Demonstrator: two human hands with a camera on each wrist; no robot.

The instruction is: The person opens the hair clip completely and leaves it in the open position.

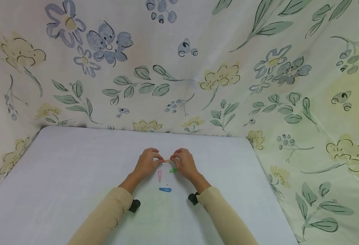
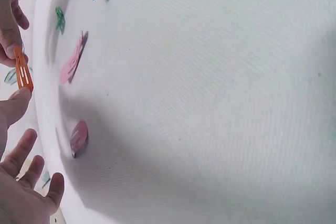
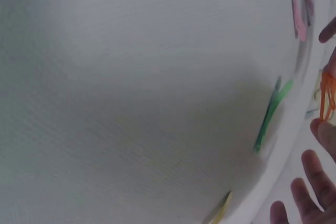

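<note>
An orange snap hair clip is stretched between my two hands, above the table. My left hand pinches one end of it between thumb and finger, its other fingers spread. The opposite end is pinched by my right hand. Below them lie a pink hair clip, a green hair clip close to the right hand, and a blue hair clip nearer to me.
A second pink clip lies by the left hand, and a yellow clip by the right; in the head view the hands cover both. The white table meets a flowered cloth at the back and sides.
</note>
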